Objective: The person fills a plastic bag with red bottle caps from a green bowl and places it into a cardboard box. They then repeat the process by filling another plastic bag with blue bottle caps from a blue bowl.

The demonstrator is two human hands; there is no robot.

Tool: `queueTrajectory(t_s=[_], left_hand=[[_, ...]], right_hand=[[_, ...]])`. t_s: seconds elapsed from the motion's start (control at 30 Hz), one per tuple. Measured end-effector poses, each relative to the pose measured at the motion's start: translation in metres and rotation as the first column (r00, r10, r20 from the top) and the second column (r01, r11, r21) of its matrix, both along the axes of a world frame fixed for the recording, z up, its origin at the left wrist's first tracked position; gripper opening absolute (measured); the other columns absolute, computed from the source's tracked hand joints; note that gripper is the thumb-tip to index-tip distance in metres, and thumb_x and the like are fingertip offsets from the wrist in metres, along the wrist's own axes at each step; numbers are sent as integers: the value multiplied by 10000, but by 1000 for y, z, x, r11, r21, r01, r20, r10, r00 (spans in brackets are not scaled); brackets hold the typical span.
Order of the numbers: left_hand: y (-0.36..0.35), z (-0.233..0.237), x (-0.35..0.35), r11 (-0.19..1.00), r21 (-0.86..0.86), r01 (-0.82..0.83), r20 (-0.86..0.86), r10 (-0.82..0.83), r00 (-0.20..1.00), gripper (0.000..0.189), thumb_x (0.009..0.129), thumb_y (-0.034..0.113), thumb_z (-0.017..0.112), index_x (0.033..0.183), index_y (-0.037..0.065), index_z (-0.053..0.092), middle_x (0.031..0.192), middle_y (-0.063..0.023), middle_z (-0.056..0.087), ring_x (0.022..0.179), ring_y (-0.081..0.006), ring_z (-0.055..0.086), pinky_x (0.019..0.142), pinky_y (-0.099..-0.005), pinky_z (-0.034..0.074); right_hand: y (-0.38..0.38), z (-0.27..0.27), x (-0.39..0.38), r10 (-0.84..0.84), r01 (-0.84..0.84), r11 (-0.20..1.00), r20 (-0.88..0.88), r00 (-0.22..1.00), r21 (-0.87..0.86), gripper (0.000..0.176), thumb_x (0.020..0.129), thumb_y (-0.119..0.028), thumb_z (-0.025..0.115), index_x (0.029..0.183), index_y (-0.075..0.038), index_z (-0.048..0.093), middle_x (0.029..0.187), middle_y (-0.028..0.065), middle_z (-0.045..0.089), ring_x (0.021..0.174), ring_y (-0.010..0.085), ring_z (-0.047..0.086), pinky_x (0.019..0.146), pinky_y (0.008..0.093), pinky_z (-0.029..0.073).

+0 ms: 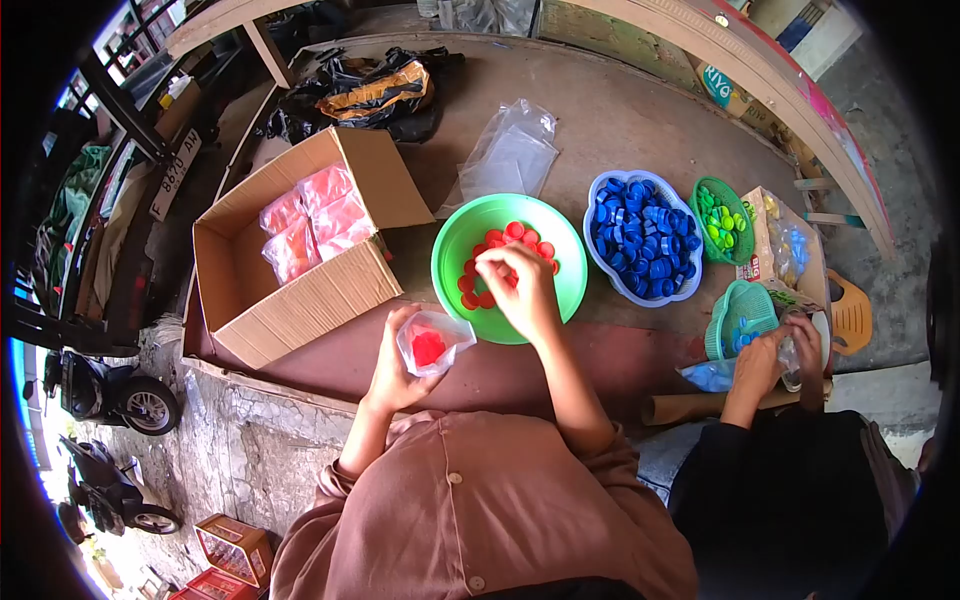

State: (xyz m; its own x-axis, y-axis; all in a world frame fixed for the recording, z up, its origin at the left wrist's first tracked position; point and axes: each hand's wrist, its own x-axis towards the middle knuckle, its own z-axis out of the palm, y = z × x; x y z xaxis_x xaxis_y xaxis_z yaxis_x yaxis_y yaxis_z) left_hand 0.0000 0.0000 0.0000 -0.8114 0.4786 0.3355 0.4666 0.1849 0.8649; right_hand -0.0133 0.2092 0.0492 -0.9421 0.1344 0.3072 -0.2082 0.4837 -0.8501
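Note:
My left hand [389, 372] is closed around a small clear plastic bag [457, 345] with its mouth open upward. Red plastic bottle caps [428, 346] lie inside the bag. Over the light green bowl [452, 228] is my right hand [522, 290], its fingers curled together. What they hold, if anything, is hidden. Loose red caps [468, 284] are spread across the bottom of the bowl, around and under the right hand.
Left stands a cardboard box [310, 309] with filled bags [300, 228]. Behind the bowl lie clear bags [508, 150]. A basin of blue caps [646, 238] and a green basket [718, 252] are at right, where a co-worker's hands [757, 370] handle a clear bag.

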Motion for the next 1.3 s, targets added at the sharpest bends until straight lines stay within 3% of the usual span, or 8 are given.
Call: queueTrajectory(t_s=[0.2, 0.47, 0.57, 0.63, 0.73, 0.97, 1.03, 1.3], left_hand=[[-13, -1, -10, 993, 73, -94, 56, 90, 994, 748, 615, 83, 715, 1227, -16, 297, 1081, -155, 409, 997, -250, 465, 867, -351, 392], [-12, -2, 0, 992, 22, -126, 33, 125, 992, 795, 613, 140, 748, 1230, -27, 276, 1090, -151, 422, 998, -234, 470, 857, -352, 407], [-7, -3, -2, 994, 47, -97, 73, 93, 993, 739, 618, 107, 724, 1218, -14, 310, 1079, -164, 416, 1003, -265, 469, 868, -354, 393], [-5, -2, -2, 997, 25, -77, 63, 75, 995, 733, 627, 122, 727, 1214, -17, 309, 1078, -174, 422, 1005, -284, 471, 864, -361, 396], [-1, -3, -4, 999, -10, -50, 36, 50, 998, 752, 626, 142, 734, 1217, -18, 298, 1085, -164, 426, 995, -262, 476, 858, -355, 404], [0, -7, -4, 999, 35, -6, 45, 4, 999, 728, 638, 134, 721, 1218, -16, 307, 1087, -184, 424, 1014, -298, 471, 869, -373, 397], [-4, -10, -4, 999, 47, -25, 55, 23, 998, 732, 634, 126, 718, 1223, -13, 306, 1091, -178, 421, 1013, -288, 468, 874, -367, 392], [-7, 0, 0, 995, 43, -89, 48, 87, 995, 736, 621, 93, 713, 1224, -14, 305, 1084, -166, 418, 1009, -271, 465, 883, -356, 383]], right_hand=[[9, -100, -21, -35, -106, 769, 207, 978, 630, 205, 600, -77, 632, 805, -76, 620, 789, 108, 596, 743, 261, 595, 651, 374, 451], [23, -110, -4, -150, -46, 648, 187, 971, 761, 174, 563, -69, 635, 732, -54, 593, 783, 107, 597, 731, 267, 594, 688, 391, 426], [29, -73, -2, -58, -180, 864, 448, 892, 470, 192, 608, -49, 652, 794, -48, 603, 853, 89, 616, 754, 208, 604, 698, 332, 448], [24, -49, 2, 101, -74, 978, 131, 986, -196, 169, 686, -105, 674, 803, -38, 573, 824, 61, 614, 723, 130, 591, 622, 278, 419], [8, 3, 20, 117, -123, 939, -38, 992, -322, 223, 710, -115, 681, 883, -48, 558, 831, 16, 596, 749, 88, 568, 638, 242, 417], [-24, 21, 28, 306, -245, 934, -225, 925, 262, 262, 691, -207, 722, 869, -53, 607, 893, 54, 584, 794, 185, 553, 655, 290, 439], [-9, -3, 11, 108, -109, 994, -130, 986, 2, 288, 689, -228, 706, 884, -45, 600, 864, 97, 571, 820, 244, 564, 690, 346, 447], [3, -115, -8, -40, -173, 789, 331, 943, 589, 183, 706, -252, 625, 814, -106, 653, 834, 96, 596, 766, 247, 592, 624, 350, 453]])
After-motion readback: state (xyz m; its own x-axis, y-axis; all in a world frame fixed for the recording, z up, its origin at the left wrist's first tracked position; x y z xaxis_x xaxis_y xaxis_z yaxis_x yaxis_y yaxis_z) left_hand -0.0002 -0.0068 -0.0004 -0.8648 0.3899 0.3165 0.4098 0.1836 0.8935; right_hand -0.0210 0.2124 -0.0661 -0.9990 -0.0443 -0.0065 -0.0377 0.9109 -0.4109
